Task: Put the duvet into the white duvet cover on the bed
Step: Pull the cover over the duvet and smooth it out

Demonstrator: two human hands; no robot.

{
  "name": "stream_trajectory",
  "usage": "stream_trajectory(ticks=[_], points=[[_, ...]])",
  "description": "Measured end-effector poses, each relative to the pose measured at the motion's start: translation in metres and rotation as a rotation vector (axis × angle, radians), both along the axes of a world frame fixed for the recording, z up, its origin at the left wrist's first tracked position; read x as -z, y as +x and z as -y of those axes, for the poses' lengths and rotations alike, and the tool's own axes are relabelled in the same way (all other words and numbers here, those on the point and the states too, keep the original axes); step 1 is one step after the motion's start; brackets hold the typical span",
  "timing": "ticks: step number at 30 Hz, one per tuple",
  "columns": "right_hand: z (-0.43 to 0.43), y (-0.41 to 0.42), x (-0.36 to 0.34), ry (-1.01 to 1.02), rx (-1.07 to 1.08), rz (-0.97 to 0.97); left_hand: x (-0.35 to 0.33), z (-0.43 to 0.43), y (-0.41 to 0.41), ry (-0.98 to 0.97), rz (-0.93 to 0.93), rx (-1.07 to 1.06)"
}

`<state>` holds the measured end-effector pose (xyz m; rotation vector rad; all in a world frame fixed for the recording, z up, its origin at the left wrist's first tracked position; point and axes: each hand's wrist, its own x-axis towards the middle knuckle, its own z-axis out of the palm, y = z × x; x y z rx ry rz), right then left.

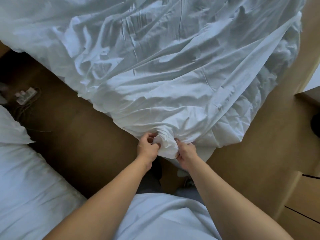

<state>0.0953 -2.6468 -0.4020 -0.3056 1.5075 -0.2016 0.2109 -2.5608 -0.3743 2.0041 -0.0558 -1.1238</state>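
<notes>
The white duvet cover (155, 70) lies crumpled over the bed, filling the upper half of the head view. Its near corner (167, 144) is bunched into a thick wad that hangs toward me over the bed's edge. My left hand (147, 146) grips the left side of that wad with curled fingers. My right hand (186, 154) pinches its right side. Darker patches show through the thin cover; I cannot tell how much of the duvet is inside. A lumpy white filling (164, 51) shows at the cover's right edge.
Brown floor (83, 139) runs between this bed and a second white bed (26, 179) at the lower left. A power strip with cables (26, 96) lies on the floor at the left. A wooden cabinet (306, 187) stands at the right.
</notes>
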Motion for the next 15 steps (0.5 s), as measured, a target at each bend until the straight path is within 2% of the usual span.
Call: stream_trajectory(ticks=[1, 3, 5, 6, 11, 15], points=[[-0.006, -0.009, 0.003, -0.017, -0.044, -0.032, 0.0, -0.004, -0.01, 0.007, -0.089, -0.138], [-0.017, -0.027, 0.006, -0.043, -0.127, -0.04, 0.0, -0.008, -0.026, -0.094, -0.38, -0.381], [-0.025, -0.045, 0.008, -0.087, -0.212, -0.058, -0.003, -0.007, -0.039, -0.259, -0.636, -0.488], [-0.026, -0.052, 0.009, -0.116, -0.253, -0.076, -0.003, -0.004, -0.047, -0.31, -0.679, -0.519], [-0.022, -0.069, 0.008, -0.12, -0.262, 0.005, 0.018, 0.014, -0.078, -0.231, -0.547, -0.736], [-0.003, -0.087, 0.017, 0.138, -0.042, 0.259, 0.039, -0.011, -0.087, -0.267, -0.496, -0.821]])
